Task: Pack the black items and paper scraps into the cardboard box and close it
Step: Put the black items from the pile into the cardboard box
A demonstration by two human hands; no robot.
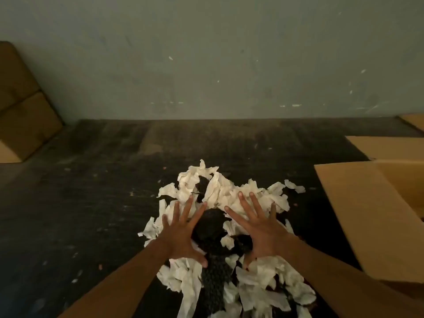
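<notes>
A heap of white paper scraps (226, 191) lies on the dark floor in front of me, mixed with black items (210, 223), one of them a knobbly black strip (213, 281) running toward me. My left hand (181, 232) is spread flat over the left of the heap, fingers straight. Over the right of the heap, my right hand (259, 228) is spread the same way. Neither hand holds anything. An open cardboard box (367, 216) stands at the right, its near flap folded outward toward the pile.
The dark, dusty floor (91, 203) meets a pale wall (206, 65) at the back. Closed cardboard boxes (23, 111) lean at the far left. Another cardboard piece (413, 121) shows at the right edge behind the open box.
</notes>
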